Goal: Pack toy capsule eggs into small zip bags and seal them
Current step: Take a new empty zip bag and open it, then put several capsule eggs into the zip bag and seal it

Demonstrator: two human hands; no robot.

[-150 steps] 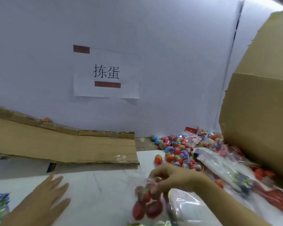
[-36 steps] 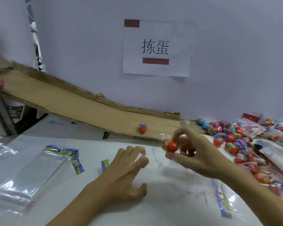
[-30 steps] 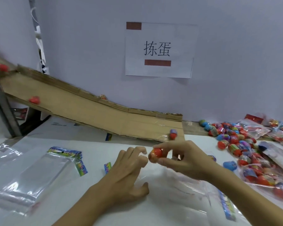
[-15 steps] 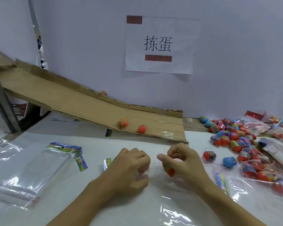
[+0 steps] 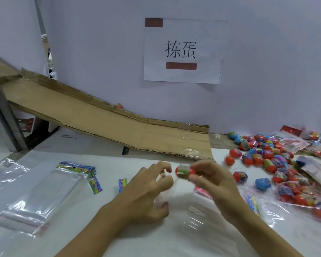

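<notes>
The right hand (image 5: pixel 214 179) is pinching a red capsule egg (image 5: pixel 184 170) just above the counter (image 5: pixel 67 238), while the left hand (image 5: pixel 146 190), fingers curled, is seemingly pinching the mouth of a clear zip bag (image 5: pixel 185 206). Hold that mouth wide, then slide the egg in end-first.

The right hand (image 5: pixel 214 184) is motion-blurred, and so is the capsule egg (image 5: pixel 184 170) pinched at its fingertips; the egg's label cannot be read. The clear zip bag (image 5: pixel 190 204) beneath both hands is nearly invisible, so whether the left hand (image 5: pixel 146 190) fingers grip its mouth I cannot tell. Right of the fingers, the egg pile (image 5: pixel 263 154) and filled bags (image 5: pixel 304 197) run off the frame edge.
</notes>
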